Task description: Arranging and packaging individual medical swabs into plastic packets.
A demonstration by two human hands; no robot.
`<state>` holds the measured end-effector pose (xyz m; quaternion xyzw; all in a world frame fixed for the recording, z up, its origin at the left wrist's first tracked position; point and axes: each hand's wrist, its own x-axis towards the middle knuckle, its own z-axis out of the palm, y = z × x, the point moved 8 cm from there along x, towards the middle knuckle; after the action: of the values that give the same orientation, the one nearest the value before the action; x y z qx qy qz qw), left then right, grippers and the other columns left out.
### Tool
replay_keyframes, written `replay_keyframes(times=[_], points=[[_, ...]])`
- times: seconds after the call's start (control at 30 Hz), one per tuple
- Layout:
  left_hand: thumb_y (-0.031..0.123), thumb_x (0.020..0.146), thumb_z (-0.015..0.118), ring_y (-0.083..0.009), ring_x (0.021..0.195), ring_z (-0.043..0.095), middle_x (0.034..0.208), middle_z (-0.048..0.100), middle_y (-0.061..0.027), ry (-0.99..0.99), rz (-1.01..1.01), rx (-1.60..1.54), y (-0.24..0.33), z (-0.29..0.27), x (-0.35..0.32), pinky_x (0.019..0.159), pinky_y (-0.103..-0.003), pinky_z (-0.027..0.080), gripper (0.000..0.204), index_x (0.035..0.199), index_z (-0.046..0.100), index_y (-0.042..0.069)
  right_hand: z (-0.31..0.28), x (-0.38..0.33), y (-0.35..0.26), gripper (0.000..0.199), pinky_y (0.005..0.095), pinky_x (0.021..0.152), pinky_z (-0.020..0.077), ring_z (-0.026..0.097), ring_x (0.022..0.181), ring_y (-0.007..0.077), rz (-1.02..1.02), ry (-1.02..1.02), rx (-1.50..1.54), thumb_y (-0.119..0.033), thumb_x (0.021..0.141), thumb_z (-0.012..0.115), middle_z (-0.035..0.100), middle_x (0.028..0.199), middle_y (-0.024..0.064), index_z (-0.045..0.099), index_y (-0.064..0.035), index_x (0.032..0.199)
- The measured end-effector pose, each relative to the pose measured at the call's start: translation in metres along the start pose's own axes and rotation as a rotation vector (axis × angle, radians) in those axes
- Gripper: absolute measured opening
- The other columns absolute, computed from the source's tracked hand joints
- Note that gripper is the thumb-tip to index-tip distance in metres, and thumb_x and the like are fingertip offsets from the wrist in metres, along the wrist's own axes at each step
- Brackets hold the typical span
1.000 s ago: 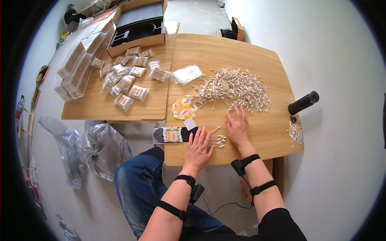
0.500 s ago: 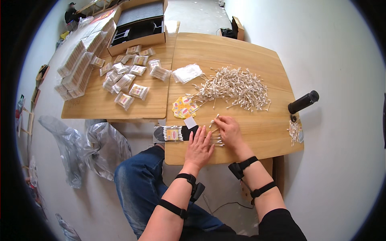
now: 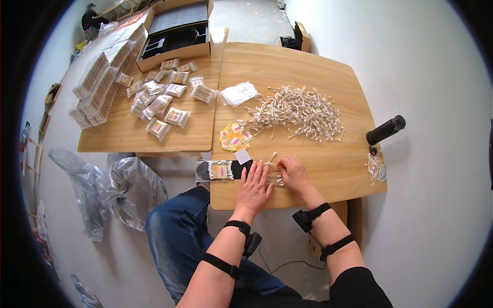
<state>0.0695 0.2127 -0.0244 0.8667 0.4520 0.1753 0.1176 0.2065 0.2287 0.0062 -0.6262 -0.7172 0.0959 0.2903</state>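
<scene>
My left hand [image 3: 253, 187] lies flat with fingers spread on the wooden table [image 3: 308, 66], its fingertips at a small bunch of cotton swabs [image 3: 275, 177]. My right hand [image 3: 294, 173] rests right beside it with fingers curled over the same bunch. One swab [image 3: 271, 157] sticks up just past my fingers. A large loose heap of cotton swabs [image 3: 300, 110] lies farther back. Yellow printed labels [image 3: 235, 137] and a small white card [image 3: 242, 156] lie just beyond my left hand.
A filled swab packet on a dark tray [image 3: 222, 169] sits at the table's left edge. Clear empty bags [image 3: 238, 94], a black cylinder [image 3: 385, 130], several packed swab bags [image 3: 164, 102] and open cardboard boxes [image 3: 177, 36] are on the tables. Plastic sacks [image 3: 118, 190] lie on the floor.
My right hand drew back from near the loose heap toward me and now sits over the small bunch beside my left hand. My left hand stayed almost still.
</scene>
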Motion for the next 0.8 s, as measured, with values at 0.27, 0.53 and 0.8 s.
replay_keyframes(times=[0.27,0.53,0.8], points=[[0.041,0.093,0.050,-0.0242,0.143,0.025,0.152,0.033,-0.0108,0.001,-0.001,-0.011,-0.002,-0.001,-0.001,0.117,-0.046,0.014,0.061,0.143,0.040,0.008,-0.045,0.004,0.031,0.018,0.0439,0.085,0.0472,0.059,0.096,0.0343,0.141,0.225,-0.286,-0.006,0.082,0.058,0.064,0.099,0.0135,0.063,-0.0045,0.099],[0.042,0.094,0.049,-0.0244,0.143,0.026,0.151,0.035,-0.0110,0.034,0.025,-0.006,0.002,0.003,0.002,0.117,-0.046,0.015,0.061,0.143,0.040,0.007,0.013,0.024,-0.010,0.031,0.0421,0.101,0.0423,0.055,0.116,0.0343,-0.181,-0.004,-0.016,-0.003,0.084,0.055,0.062,0.119,0.0152,0.064,-0.0032,0.113],[0.044,0.094,0.047,-0.0240,0.144,0.024,0.154,0.031,-0.0106,0.005,0.009,0.022,-0.001,0.004,0.000,0.118,-0.047,0.012,0.064,0.145,0.037,0.007,-0.008,-0.023,-0.014,0.026,0.0412,0.099,0.0435,0.055,0.115,0.0331,-0.097,0.002,-0.011,-0.005,0.085,0.058,0.062,0.116,0.0155,0.065,-0.0015,0.110]])
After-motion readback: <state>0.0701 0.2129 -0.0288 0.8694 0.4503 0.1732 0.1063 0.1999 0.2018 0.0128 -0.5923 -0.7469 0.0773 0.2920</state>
